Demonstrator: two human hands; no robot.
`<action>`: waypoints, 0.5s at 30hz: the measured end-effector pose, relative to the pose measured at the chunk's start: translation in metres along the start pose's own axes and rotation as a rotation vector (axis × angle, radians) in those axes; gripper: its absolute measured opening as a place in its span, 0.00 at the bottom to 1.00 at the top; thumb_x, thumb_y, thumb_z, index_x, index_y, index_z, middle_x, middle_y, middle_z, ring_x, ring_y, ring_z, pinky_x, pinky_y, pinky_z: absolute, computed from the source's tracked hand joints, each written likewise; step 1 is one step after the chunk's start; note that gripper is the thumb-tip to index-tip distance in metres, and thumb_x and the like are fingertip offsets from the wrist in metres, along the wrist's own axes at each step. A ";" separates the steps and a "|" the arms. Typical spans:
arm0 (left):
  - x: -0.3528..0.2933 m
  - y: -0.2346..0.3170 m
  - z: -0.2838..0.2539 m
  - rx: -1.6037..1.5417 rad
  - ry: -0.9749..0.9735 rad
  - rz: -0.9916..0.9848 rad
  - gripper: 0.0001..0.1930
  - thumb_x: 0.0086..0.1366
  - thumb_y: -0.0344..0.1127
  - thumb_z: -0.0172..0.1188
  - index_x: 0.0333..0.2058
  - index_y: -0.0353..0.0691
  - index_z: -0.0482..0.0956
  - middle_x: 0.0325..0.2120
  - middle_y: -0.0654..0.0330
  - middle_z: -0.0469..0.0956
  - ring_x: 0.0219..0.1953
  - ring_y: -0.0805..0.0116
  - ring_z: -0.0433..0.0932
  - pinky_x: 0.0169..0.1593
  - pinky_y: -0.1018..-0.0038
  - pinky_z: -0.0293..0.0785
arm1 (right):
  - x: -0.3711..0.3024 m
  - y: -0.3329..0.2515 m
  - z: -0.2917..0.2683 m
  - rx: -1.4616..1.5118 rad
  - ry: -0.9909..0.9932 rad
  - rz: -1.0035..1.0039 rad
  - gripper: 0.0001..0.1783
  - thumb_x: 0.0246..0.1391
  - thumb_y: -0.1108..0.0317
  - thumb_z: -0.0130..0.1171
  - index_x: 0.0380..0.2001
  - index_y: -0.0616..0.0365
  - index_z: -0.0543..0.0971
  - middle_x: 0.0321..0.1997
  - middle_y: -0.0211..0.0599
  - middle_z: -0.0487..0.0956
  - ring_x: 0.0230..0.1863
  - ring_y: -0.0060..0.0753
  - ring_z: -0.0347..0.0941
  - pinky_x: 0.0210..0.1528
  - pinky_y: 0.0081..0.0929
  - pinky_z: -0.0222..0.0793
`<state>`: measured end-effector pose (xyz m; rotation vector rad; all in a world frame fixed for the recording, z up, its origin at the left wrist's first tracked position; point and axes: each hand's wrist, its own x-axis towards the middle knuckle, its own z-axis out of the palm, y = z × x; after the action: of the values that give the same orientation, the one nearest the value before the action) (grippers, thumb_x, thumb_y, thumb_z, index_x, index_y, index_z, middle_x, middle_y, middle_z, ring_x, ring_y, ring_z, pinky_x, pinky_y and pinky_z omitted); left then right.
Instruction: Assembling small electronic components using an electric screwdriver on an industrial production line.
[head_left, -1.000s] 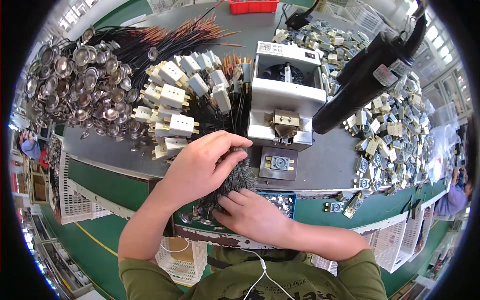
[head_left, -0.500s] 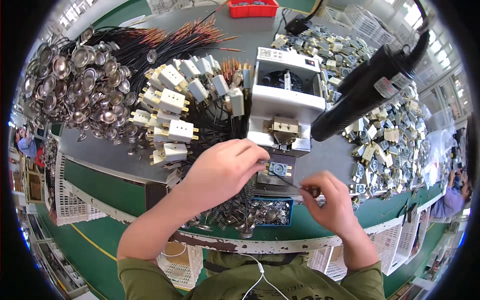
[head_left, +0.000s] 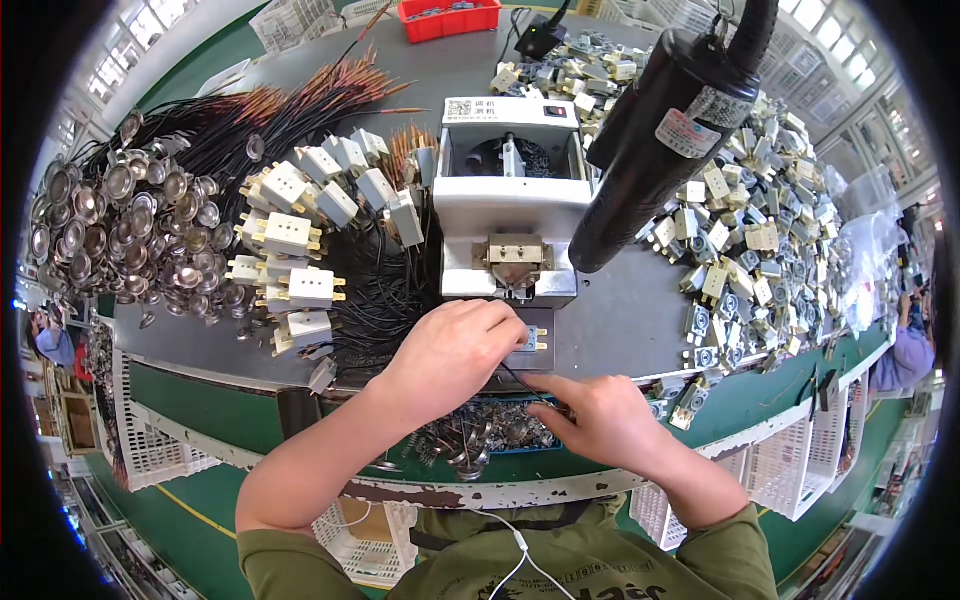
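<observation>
In front of a small silver bench machine [head_left: 513, 225], my left hand [head_left: 462, 345] is closed with its fingertips at a small grey switch block [head_left: 536, 339] with brass terminals. The hand hides most of that block. My right hand [head_left: 605, 420] is closer to the table's front edge, its thumb and forefinger pinching a thin black wire [head_left: 512, 376]. The wire runs up from there toward the block under my left fingertips; where it ends is hidden.
Left stand round metal discs [head_left: 130, 215] on black wires and finished-looking white blocks [head_left: 288, 235]. A black cylindrical tool [head_left: 650, 150] hangs right of the machine. Beyond it lie many loose grey blocks [head_left: 740, 240]. A red tray [head_left: 450, 20] sits at the back.
My right hand has moved left, close to my left hand. My left fingers now cover more of the switch block. The whole view has shifted, moving the machine left in the picture.
</observation>
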<state>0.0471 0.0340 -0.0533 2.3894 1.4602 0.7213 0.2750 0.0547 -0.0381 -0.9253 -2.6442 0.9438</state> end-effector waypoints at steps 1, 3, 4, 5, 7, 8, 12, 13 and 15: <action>0.000 0.000 0.001 0.000 0.008 0.004 0.07 0.56 0.29 0.66 0.33 0.38 0.77 0.32 0.61 0.78 0.36 0.60 0.80 0.42 0.66 0.78 | 0.000 0.000 0.000 -0.001 0.001 -0.001 0.16 0.58 0.59 0.64 0.47 0.51 0.82 0.21 0.42 0.81 0.22 0.49 0.78 0.24 0.43 0.72; -0.001 0.002 0.002 0.003 -0.007 -0.021 0.07 0.57 0.29 0.66 0.34 0.38 0.77 0.34 0.60 0.78 0.37 0.60 0.80 0.42 0.66 0.78 | -0.001 0.000 0.001 0.002 0.041 -0.037 0.16 0.57 0.60 0.64 0.48 0.52 0.82 0.20 0.40 0.79 0.21 0.48 0.77 0.23 0.42 0.72; -0.001 0.002 0.003 0.003 -0.022 -0.045 0.08 0.57 0.30 0.66 0.34 0.38 0.77 0.35 0.60 0.78 0.37 0.60 0.80 0.42 0.65 0.78 | -0.002 0.000 0.000 0.000 0.041 -0.040 0.16 0.57 0.60 0.64 0.48 0.52 0.82 0.20 0.40 0.79 0.21 0.48 0.77 0.23 0.42 0.72; 0.000 0.003 0.002 0.005 -0.019 -0.046 0.08 0.57 0.30 0.66 0.34 0.38 0.77 0.35 0.60 0.78 0.37 0.60 0.80 0.42 0.65 0.78 | -0.003 0.000 -0.001 -0.042 0.038 -0.045 0.16 0.56 0.62 0.64 0.48 0.52 0.82 0.20 0.39 0.79 0.22 0.46 0.78 0.23 0.41 0.72; 0.003 0.009 -0.005 0.000 -0.066 -0.099 0.10 0.59 0.33 0.67 0.37 0.39 0.78 0.36 0.60 0.77 0.39 0.60 0.79 0.44 0.64 0.77 | -0.003 0.000 -0.004 -0.085 0.036 -0.051 0.16 0.56 0.63 0.65 0.48 0.53 0.82 0.21 0.38 0.79 0.22 0.44 0.78 0.24 0.40 0.72; 0.002 0.011 -0.010 0.000 -0.065 -0.098 0.10 0.59 0.33 0.67 0.37 0.39 0.78 0.36 0.60 0.77 0.39 0.60 0.79 0.44 0.64 0.77 | -0.004 0.001 -0.006 -0.196 0.053 -0.065 0.16 0.55 0.65 0.64 0.48 0.53 0.82 0.23 0.36 0.79 0.23 0.43 0.78 0.25 0.39 0.72; -0.011 0.014 -0.032 -0.075 -0.151 -0.006 0.14 0.59 0.38 0.68 0.41 0.41 0.79 0.38 0.61 0.77 0.43 0.58 0.77 0.49 0.63 0.73 | 0.000 0.006 -0.015 -0.339 0.099 -0.175 0.18 0.51 0.70 0.70 0.47 0.53 0.83 0.27 0.35 0.80 0.26 0.36 0.78 0.27 0.32 0.73; -0.016 0.015 -0.034 -0.078 -0.167 -0.027 0.14 0.59 0.39 0.69 0.42 0.42 0.80 0.39 0.62 0.77 0.45 0.58 0.76 0.51 0.63 0.71 | 0.003 0.007 -0.019 -0.338 0.090 -0.185 0.18 0.51 0.70 0.70 0.47 0.53 0.83 0.27 0.35 0.80 0.26 0.36 0.78 0.27 0.32 0.73; -0.016 0.012 -0.034 0.000 -0.201 0.006 0.15 0.58 0.38 0.69 0.43 0.43 0.80 0.41 0.62 0.77 0.46 0.57 0.76 0.52 0.64 0.71 | 0.005 0.007 -0.030 0.248 0.149 -0.007 0.16 0.48 0.73 0.74 0.42 0.55 0.82 0.30 0.35 0.81 0.28 0.29 0.79 0.30 0.27 0.74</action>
<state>0.0317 0.0126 -0.0238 2.3882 1.3715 0.4658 0.2849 0.0772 -0.0190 -0.8882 -2.3412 1.1228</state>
